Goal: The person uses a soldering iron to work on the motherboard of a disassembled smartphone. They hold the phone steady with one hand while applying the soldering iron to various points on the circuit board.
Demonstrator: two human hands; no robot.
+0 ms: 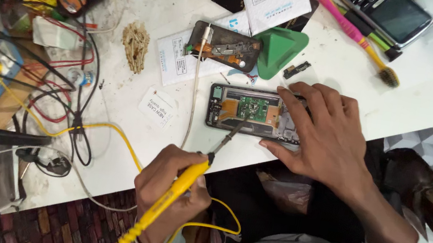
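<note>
An opened smartphone [228, 122] lies flat on the white table [127, 142], its green circuit board [252, 108] and orange flex cables exposed. My left hand [161, 185] grips a yellow soldering iron [186, 179] like a pen. Its dark tip rests on the lower edge of the green board. My right hand [323, 137] presses down on the right end of the phone, fingers spread over the frame and thumb along its near edge. A yellow cord loops from the iron toward the left.
Behind the phone lie a second dismantled phone part [225, 45], a green triangular pry tool [282, 48], a pink and yellow toothbrush [356, 31] and a keypad phone [393, 13]. Tangled red, black and yellow wires [60, 92] crowd the left side. Paper slips [156, 108] lie nearby.
</note>
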